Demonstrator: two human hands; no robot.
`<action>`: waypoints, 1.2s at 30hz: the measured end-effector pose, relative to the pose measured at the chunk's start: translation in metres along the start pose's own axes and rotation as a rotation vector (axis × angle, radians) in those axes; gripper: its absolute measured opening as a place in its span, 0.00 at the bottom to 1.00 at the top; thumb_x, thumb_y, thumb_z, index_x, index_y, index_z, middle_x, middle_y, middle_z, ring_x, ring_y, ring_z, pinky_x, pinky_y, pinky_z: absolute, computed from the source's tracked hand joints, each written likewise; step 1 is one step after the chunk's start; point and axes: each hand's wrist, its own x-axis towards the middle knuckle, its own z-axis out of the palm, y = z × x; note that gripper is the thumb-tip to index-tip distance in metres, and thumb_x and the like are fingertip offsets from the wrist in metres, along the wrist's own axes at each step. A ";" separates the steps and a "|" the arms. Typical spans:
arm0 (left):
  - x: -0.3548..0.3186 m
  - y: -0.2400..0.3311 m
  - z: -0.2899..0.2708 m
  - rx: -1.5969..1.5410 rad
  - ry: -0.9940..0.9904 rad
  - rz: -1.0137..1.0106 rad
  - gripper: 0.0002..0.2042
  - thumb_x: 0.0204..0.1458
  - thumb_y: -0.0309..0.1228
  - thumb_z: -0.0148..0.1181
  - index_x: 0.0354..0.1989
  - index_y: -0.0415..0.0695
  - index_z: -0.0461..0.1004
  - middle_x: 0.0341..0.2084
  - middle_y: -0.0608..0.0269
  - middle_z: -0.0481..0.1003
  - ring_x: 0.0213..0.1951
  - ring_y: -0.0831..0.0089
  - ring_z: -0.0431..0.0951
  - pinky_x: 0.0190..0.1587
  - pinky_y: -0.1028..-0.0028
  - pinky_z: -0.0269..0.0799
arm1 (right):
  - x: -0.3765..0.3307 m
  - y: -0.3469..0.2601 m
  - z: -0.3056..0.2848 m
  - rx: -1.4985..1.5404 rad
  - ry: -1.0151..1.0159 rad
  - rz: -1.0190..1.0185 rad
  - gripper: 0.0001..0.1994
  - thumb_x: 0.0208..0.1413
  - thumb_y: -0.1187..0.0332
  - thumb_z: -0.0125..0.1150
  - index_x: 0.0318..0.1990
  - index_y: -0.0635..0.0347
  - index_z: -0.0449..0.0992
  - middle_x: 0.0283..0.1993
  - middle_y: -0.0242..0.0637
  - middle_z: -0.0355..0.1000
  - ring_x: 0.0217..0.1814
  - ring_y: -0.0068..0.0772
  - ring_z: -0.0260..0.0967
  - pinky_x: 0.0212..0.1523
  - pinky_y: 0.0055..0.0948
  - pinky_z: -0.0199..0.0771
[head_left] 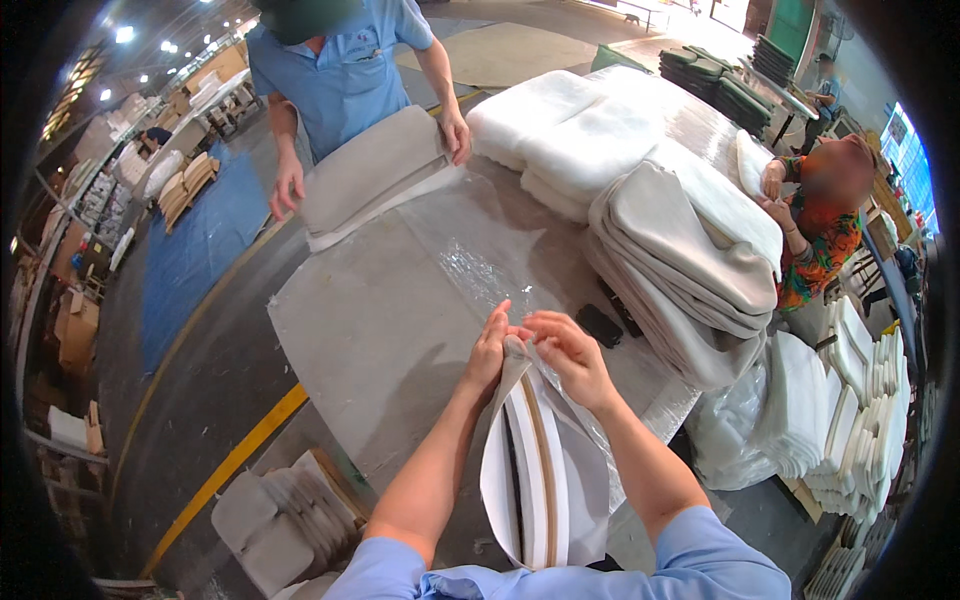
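A layered padded cover [545,470] stands on edge against my front, at the near side of the table. Its sides are grey and white, and a tan strip and a dark strip run lengthwise between them. My left hand [488,350] closes round its far tip from the left, fingers pointing away from me. At the same tip my right hand [568,352] has bent fingers pinched together at the edge; any small thing between them is hidden. Beneath lies the grey worktable [370,330], with clear plastic film [470,265] across its middle.
Grey folded covers [680,260] and white padding [570,125] are piled at the right. Across the table, a person in blue handles a grey panel [375,180]; another person works behind the pile. Two small black objects [600,326] lie beside it. Grey pads [285,520] are stacked lower left.
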 end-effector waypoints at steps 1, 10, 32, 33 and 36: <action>0.000 0.001 0.000 0.010 0.008 0.012 0.33 0.75 0.53 0.40 0.80 0.45 0.51 0.45 0.56 0.79 0.40 0.73 0.79 0.44 0.72 0.77 | -0.004 -0.009 -0.002 -0.001 -0.108 0.018 0.19 0.63 0.69 0.66 0.61 0.58 0.81 0.69 0.38 0.70 0.65 0.36 0.71 0.63 0.34 0.70; 0.006 0.002 -0.003 -0.231 -0.066 -0.199 0.42 0.71 0.64 0.37 0.82 0.44 0.46 0.54 0.48 0.77 0.51 0.65 0.81 0.55 0.66 0.77 | 0.011 -0.023 0.000 -0.325 -0.234 -0.122 0.16 0.53 0.81 0.65 0.50 0.61 0.86 0.58 0.42 0.79 0.59 0.43 0.78 0.60 0.39 0.78; -0.011 0.088 0.077 0.442 -0.630 -0.124 0.56 0.52 0.85 0.25 0.80 0.57 0.56 0.68 0.43 0.70 0.68 0.44 0.71 0.68 0.51 0.67 | -0.050 0.012 0.043 0.030 0.152 0.053 0.06 0.65 0.71 0.65 0.44 0.63 0.84 0.41 0.35 0.79 0.46 0.31 0.74 0.48 0.34 0.74; -0.012 0.089 0.073 0.369 -0.608 -0.100 0.53 0.56 0.82 0.25 0.79 0.55 0.58 0.67 0.44 0.71 0.67 0.47 0.72 0.68 0.52 0.67 | -0.051 0.009 0.044 0.007 0.119 0.133 0.06 0.64 0.71 0.66 0.43 0.62 0.84 0.43 0.36 0.80 0.48 0.34 0.75 0.50 0.35 0.74; -0.010 0.089 0.055 0.064 -0.407 0.047 0.44 0.67 0.71 0.29 0.75 0.47 0.63 0.64 0.48 0.75 0.64 0.55 0.75 0.65 0.56 0.69 | -0.040 0.010 0.047 -0.020 0.187 -0.107 0.06 0.63 0.71 0.67 0.43 0.61 0.84 0.46 0.36 0.82 0.51 0.37 0.76 0.53 0.36 0.75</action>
